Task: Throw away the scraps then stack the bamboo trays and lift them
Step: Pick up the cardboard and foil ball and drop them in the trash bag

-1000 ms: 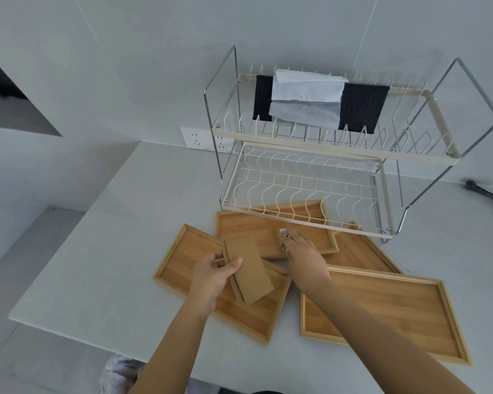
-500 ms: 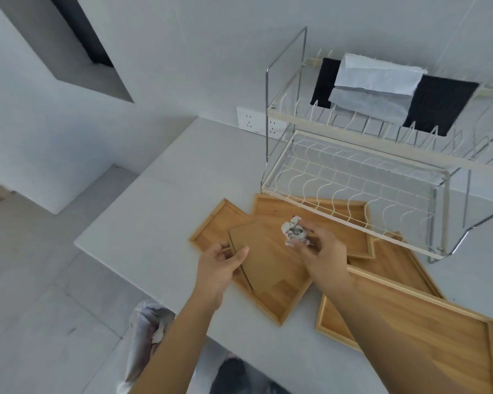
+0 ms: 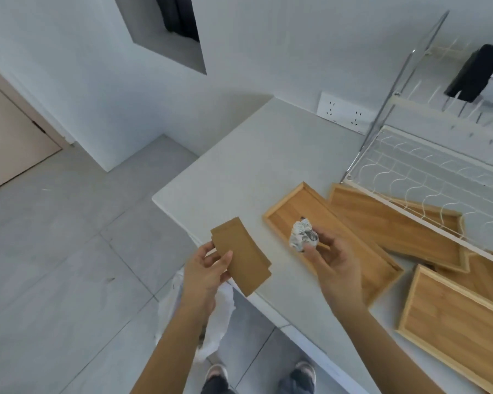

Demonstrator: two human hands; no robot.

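Gripping hands (image 3: 208, 271), flat cardboard (image 3: 241, 257), crumpled paper (image 3: 302, 236).

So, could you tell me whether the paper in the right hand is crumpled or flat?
Crumpled: the paper is a tight ball pinched by the right hand.

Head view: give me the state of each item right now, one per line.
Left hand: shut on cardboard, lifted past the counter edge.
Right hand: shut on paper ball, above the nearest tray.
Trays: unstacked, overlapping on the counter, scraps removed.
Bag: open, on the floor below the left hand.
Rack: lower tier bare.
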